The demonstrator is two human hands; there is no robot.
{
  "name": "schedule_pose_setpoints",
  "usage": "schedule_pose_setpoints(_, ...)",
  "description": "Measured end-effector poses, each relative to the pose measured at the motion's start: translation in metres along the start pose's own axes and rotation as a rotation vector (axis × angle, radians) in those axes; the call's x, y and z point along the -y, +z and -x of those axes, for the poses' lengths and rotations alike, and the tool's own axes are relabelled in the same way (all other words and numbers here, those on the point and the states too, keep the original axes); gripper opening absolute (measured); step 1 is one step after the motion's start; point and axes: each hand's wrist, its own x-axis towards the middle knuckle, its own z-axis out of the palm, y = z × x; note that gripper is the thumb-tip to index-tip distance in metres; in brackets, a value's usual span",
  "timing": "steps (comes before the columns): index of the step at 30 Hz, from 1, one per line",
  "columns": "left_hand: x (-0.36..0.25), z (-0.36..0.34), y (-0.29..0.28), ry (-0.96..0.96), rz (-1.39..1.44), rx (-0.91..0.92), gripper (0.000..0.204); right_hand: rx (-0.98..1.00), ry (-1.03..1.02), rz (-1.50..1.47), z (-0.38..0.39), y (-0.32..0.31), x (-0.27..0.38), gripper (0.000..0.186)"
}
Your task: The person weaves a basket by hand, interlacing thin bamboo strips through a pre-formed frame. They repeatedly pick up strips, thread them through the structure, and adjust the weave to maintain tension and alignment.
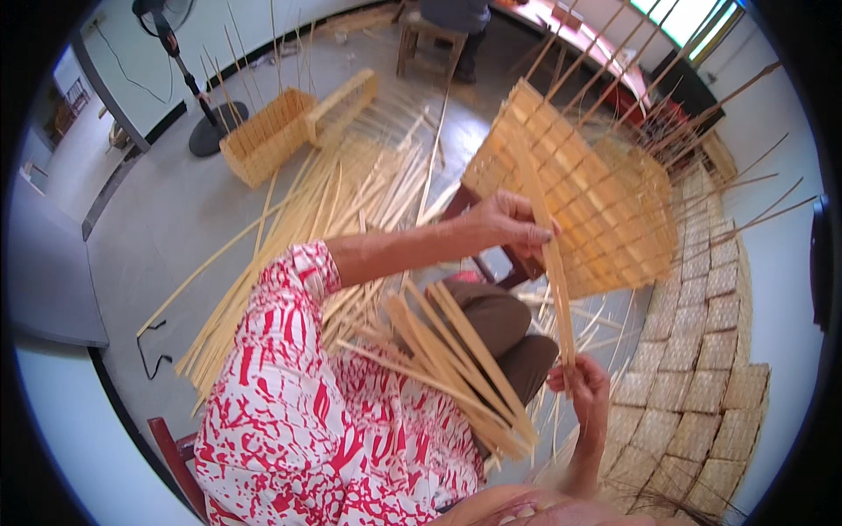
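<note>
A long, flat bamboo strip (559,280) slants between my two hands in front of me. My left hand (511,223) reaches across from the left and pinches it along its length, thumb on top. Lower down and nearer, my right hand (585,386) has closed fingers on the near end. Just beyond the strip, a large half-woven basket (605,228) lies tilted on a dark red support, its long thin stakes sticking out to the upper right. A bundle of cut strips (447,351) rests across my lap, touching neither hand.
Many loose strips (351,197) cover the floor ahead and left. Behind them stand a smaller basket (267,136) with upright stakes and a fan base (217,129). Woven squares (693,377) lie in rows at right. A person sits on a wooden stool (430,44) at the back.
</note>
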Motion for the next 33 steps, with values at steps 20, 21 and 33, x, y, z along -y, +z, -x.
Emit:
schedule_pose_setpoints(20,0.007,0.0,0.014,-0.138,-0.019,0.027,0.027,0.015,0.012,-0.052,0.015,0.014,-0.006,0.026)
schedule_pose_setpoints(21,0.008,0.0,0.013,-0.138,-0.032,0.025,0.027,0.022,0.014,-0.061,0.015,0.014,-0.005,0.027)
schedule_pose_setpoints(33,0.017,0.001,0.011,-0.09,-0.023,0.008,0.025,0.021,0.007,-0.047,0.012,0.015,-0.012,0.026)
